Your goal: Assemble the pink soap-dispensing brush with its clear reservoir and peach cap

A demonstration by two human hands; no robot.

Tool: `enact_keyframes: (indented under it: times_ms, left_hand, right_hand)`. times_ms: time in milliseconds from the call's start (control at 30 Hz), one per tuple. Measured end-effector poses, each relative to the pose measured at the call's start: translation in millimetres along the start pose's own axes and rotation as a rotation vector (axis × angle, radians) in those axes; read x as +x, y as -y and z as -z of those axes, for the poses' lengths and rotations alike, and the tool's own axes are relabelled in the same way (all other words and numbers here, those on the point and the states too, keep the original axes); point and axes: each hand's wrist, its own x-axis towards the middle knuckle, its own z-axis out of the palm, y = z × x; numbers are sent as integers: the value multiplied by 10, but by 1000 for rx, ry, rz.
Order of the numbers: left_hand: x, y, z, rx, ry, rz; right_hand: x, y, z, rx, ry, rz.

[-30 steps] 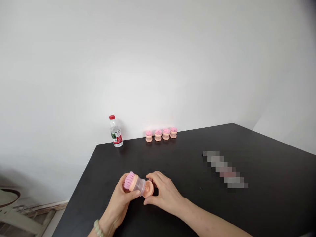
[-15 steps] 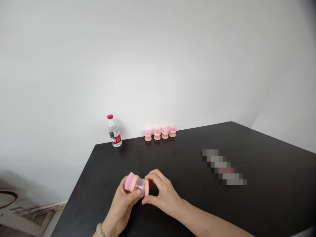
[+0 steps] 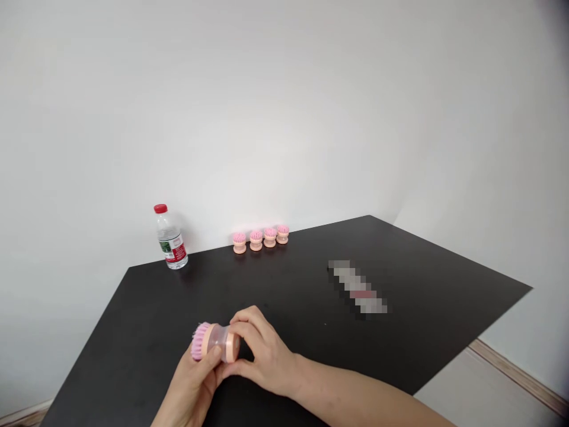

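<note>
Over the black desk (image 3: 284,284), nearer its left edge than right corner, our left grip (image 3: 195,375) holds the pink-bristled, clear-waisted plastic brush (image 3: 217,337) while our right grip (image 3: 263,356) pinches its round peach base (image 3: 233,348), apparently seating it, the next move likely calling for steady, aligned pressure.

Soft light brightens the wall (image 3: 284,130), with faint shadow beside the bottle (image 3: 172,246) and a pixelated patch (image 3: 358,287)

Brush (image 3: 217,335): pink bristles (image 3: 200,341), peach base (image 3: 232,347). Table (image 3: 288,284) black. Wall (image 3: 284,118) whitish. Bottle cap (image 3: 160,209) red.
</note>
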Motion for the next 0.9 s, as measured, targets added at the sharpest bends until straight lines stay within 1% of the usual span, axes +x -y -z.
enact_keyframes:
  times_ms: [167, 267, 367, 467, 533, 667, 800, 900]
  left_hand:
    - [-19, -19, -71, -62, -86, 40]
    - [-46, -42, -111, -85, -104, 56]
    - [-68, -45, -116, -91, -98, 53]
    - [-70, -29, -88, -91, -87, 32]
    - [-65, -20, -68, -75, -54, 7]
    - [-64, -17, -61, -65, 12, -70]
    - [-83, -25, -83, -84, -11, -82]
    - [-87, -27, -90, -84, -5, -81]
  right_hand:
    - [23, 14, 53, -87, 5, 151]
    - [30, 31, 68, -101, -1, 199]
    - [22, 36, 71, -55, -4, 166]
    - [25, 39, 73, 15, -23, 82]
    - [39, 50, 78, 37, -37, 51]
    - [62, 89, 90, 57, -50, 37]
    - [52, 101, 93, 63, -56, -36]
    - [45, 97, 87, 64, -56, -44]
